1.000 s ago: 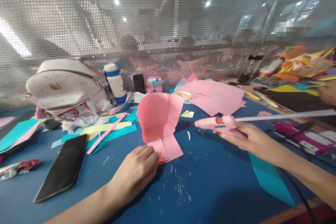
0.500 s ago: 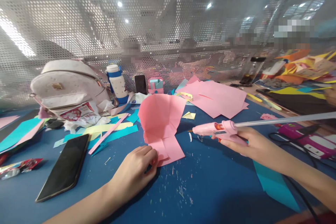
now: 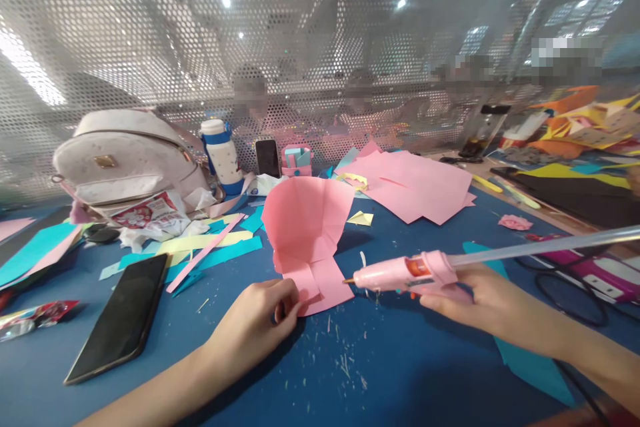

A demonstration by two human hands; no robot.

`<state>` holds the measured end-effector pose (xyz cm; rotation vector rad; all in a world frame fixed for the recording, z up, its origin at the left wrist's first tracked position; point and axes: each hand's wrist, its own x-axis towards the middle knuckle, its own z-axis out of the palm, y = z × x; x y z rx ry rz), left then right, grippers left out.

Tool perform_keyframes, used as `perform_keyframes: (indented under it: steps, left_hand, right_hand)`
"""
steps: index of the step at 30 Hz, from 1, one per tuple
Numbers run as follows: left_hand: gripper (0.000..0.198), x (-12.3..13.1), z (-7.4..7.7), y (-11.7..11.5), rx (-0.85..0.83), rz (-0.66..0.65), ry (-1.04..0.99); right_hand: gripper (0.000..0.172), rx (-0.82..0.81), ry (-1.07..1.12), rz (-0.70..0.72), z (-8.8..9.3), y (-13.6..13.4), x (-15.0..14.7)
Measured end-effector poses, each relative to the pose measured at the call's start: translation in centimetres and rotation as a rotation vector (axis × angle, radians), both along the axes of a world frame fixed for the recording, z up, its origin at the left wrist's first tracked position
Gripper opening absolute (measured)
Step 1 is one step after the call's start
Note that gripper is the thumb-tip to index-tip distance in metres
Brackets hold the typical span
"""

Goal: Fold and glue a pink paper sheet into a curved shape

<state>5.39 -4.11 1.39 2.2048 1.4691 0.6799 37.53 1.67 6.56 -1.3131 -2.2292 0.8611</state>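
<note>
A folded pink paper piece (image 3: 307, 220) stands on the blue table, its curved back upright and its flaps lying toward me. My left hand (image 3: 265, 313) pinches the near left edge of the lower flap between thumb and fingers. In my right hand (image 3: 465, 293) is a pink glue gun (image 3: 410, 272) with a long clear glue stick coming out of its rear. The gun's tip points left, at the right edge of the lower flap; whether it touches the paper I cannot tell.
A black phone (image 3: 120, 320) and paper strips (image 3: 215, 243) lie at left, before a white backpack (image 3: 130, 160) and a bottle (image 3: 223, 157). Pink sheets (image 3: 415, 187) are behind; a magenta power strip (image 3: 595, 273) with cables is at right. A perforated screen (image 3: 310, 47) stands behind.
My right hand has brought the glue gun left and down, its tip now at the lower flap's right edge. My left hand keeps its pinch on the paper. The view has shifted slightly.
</note>
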Motion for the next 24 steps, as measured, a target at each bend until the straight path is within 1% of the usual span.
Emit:
perform_keyframes:
  steps: [4, 6, 9, 11, 14, 16, 20, 24]
  left_hand:
    - [0.015, -0.1, -0.2, 0.0, -0.017, -0.006, -0.026]
    - [0.015, -0.2, -0.2, -0.1, -0.026, 0.0, -0.04]
    - [0.016, -0.3, -0.1, -0.1, -0.039, 0.009, -0.047]
    - [0.017, -0.3, 0.0, -0.1, -0.039, 0.01, -0.044]
    - [0.014, -0.6, 0.1, -0.1, -0.028, -0.001, -0.054]
    - [0.015, -1.0, 0.1, -0.2, -0.01, -0.021, -0.068]
    - [0.03, -2.2, -0.3, -0.8, 0.079, -0.102, -0.044]
    - [0.047, -3.2, -0.7, -1.1, 0.158, -0.203, 0.065]
  right_hand:
    - [0.038, -0.212, -0.036, 0.263, 1.6, -1.2, -2.5]
    - [0.032, -0.221, -0.061, 0.323, 1.8, -1.3, -3.6]
    - [0.025, -0.142, -0.077, 0.316, 1.4, -1.2, -4.8]
    - [0.024, -0.104, -0.084, 0.337, 1.0, -1.1, -5.5]
    - [0.023, -0.095, -0.082, 0.399, 0.9, -0.8, -6.4]
    - [0.024, -0.102, -0.08, 0.41, 1.0, -0.6, -6.9]
    - [0.027, -0.14, -0.082, 0.377, 1.0, -0.4, -7.4]
    - [0.032, -0.175, -0.091, 0.404, 0.9, -0.3, -7.7]
